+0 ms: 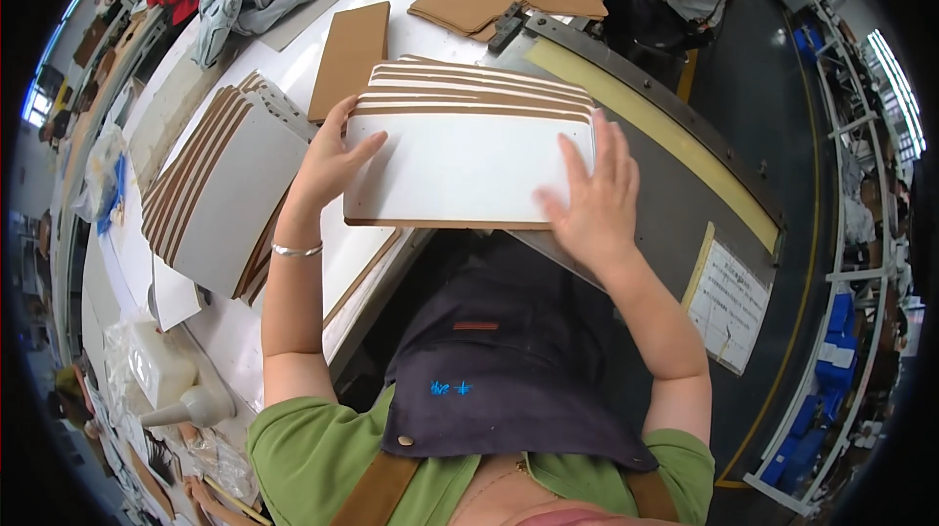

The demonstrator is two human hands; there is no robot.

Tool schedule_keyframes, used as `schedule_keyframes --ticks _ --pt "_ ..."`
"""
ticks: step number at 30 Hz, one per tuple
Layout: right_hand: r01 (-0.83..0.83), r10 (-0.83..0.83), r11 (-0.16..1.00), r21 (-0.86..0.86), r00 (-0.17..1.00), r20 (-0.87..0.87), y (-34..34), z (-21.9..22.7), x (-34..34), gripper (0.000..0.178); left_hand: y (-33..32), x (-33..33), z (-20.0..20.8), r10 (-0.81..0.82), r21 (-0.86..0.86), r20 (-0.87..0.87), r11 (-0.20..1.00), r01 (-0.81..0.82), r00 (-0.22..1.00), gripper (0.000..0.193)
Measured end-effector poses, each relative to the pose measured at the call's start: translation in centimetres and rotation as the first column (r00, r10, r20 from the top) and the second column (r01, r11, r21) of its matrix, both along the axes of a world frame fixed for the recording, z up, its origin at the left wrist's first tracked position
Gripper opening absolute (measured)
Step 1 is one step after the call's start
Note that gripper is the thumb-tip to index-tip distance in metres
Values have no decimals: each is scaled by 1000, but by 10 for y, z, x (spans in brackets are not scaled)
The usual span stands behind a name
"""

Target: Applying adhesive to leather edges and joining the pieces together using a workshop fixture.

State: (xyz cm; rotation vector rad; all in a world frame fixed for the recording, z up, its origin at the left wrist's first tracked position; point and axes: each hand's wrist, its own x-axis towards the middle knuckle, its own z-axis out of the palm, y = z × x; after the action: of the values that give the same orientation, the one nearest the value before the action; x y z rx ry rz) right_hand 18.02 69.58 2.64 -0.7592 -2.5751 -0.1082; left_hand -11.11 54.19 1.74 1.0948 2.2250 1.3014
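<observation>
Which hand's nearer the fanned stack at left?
Left. The left hand is just right of the stack, gripping the panels by their left end; the right hand is at the right end.

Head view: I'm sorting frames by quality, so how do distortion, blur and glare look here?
In the head view, the pale yellow strip bows outward; in the head view, the right hand is smeared at the thumb, while the left hand and white boards look sharper; in the head view, the strip light near the right rim is blown out.
</observation>
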Motion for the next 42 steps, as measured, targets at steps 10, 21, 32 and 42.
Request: schedule_keyframes --ticks 10,21,32,42 --pt "-408 401 900 -150 913 -79 -15 6 -36 44 -23 11 55 101 57 21 993 -102 995 50" --pt "-288 -40 834 -470 818 -573 34 85 -9 21 10 -10 -25 -125 165 635 986 25 762 52" --pt "74 -41 974 213 987 -155 69 65 158 36 30 -30 29 -6 -109 -606 991 -76 796 65" --pt "430 -405 900 -77 887 221 102 -13 185 44 215 208 26 -805 -540 -581 493 683 121 64"
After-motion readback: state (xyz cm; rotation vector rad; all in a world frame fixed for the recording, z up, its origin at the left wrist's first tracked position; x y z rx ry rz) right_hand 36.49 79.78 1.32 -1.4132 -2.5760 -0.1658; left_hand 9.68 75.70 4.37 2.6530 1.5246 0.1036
